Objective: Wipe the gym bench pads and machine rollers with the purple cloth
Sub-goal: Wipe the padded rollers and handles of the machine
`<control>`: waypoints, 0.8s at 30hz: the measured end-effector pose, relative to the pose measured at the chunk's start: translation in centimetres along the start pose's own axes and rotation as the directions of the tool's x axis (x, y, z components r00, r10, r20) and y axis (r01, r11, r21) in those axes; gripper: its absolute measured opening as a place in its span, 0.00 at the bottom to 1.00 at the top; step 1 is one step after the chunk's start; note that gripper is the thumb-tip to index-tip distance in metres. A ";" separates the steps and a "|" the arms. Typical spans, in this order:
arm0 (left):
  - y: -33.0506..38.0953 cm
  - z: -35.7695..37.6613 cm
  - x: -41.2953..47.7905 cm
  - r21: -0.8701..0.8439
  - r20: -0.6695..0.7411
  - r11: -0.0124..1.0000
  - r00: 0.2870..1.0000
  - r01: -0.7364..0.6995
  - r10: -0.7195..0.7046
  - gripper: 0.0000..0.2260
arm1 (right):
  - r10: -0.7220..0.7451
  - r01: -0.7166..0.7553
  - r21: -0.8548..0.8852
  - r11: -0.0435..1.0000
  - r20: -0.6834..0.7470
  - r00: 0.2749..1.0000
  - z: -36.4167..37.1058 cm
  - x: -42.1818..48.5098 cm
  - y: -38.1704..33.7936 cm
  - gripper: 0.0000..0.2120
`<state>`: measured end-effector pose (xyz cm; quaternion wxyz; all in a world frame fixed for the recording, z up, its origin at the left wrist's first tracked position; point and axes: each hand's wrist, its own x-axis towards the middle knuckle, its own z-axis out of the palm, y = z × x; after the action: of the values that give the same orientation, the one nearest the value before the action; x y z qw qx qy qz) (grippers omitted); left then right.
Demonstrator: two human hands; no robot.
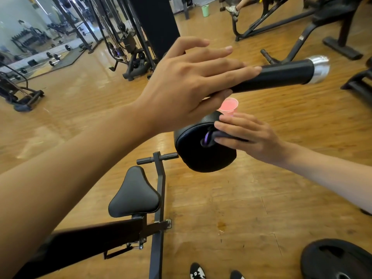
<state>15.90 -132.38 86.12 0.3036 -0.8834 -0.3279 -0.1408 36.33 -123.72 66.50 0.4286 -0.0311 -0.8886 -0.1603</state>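
The left hand [187, 81] lies spread over the near end of a black bar sleeve [281, 75], fingers straight and fanned along its top and the thumb showing beneath it; it rests there rather than clasping. The sleeve runs away past the fingertips to a chrome end cap [320, 69]. Just below that hand, the right hand [249, 135] pinches the purple cloth [209, 137], bunched between its fingers, and presses it against the round end face of the black roller pad [203, 156]. Only a small wad shows past the fingertips, near the middle of the face. A pink cup [229, 106] stands just beyond the right hand's upper fingers; whether it touches the roller cannot be told. Below the left forearm sits a black seat pad [134, 196], seemingly not yet reached. The likeliest slip is the cup: a wiping sweep toward the roller's far edge could clip it and tip whatever it holds onto the floor. The roller may also turn on its axle under pressure, so the cloth slides without scrubbing. Bunched so tight, the cloth covers little, and the rim and barrel could be missed. With the left hand only resting, the bar may shift if leaned on.
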 end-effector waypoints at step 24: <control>0.0 0.3 -0.4 -0.003 -0.042 1.000 0.999 0.021 -0.021 0.17 | -0.028 0.025 -0.134 0.991 -0.021 0.999 4.9 -0.8 -3.5 0.21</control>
<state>15.58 -132.39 85.71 0.3080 -0.8772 -0.3303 -0.1630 32.47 -125.46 62.06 0.4335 -0.0459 -0.8713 -0.2254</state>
